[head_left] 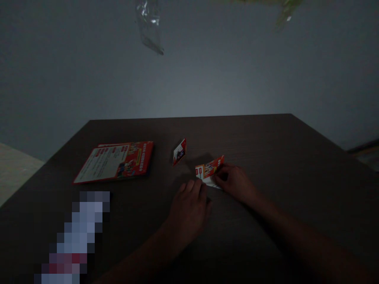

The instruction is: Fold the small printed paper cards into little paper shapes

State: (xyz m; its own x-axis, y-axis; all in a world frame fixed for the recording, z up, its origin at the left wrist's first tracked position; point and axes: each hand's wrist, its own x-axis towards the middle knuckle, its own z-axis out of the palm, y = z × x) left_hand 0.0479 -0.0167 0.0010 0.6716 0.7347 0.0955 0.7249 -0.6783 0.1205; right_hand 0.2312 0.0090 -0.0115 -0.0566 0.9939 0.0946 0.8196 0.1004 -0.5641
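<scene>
A partly folded red-and-white printed leaflet [209, 169] lies on the table, its printed flap raised and its white side showing below. My right hand [237, 182] pinches its right edge between thumb and fingers. At the lower left corner of the leaflet, my left hand [189, 207] has its fingers curled together against the paper, the thumb partly hidden. A small folded paper piece [179, 152] in red and white stands tilted, just beyond and left of my hands.
A stack of the same red-and-white leaflets [109, 162] lies on the left of the dark wooden table [254, 134]. Nearer me is a pixelated, long object [79, 232]. Behind the table rises a grey wall [225, 71], with a clear plastic bag [150, 27] hanging at the top.
</scene>
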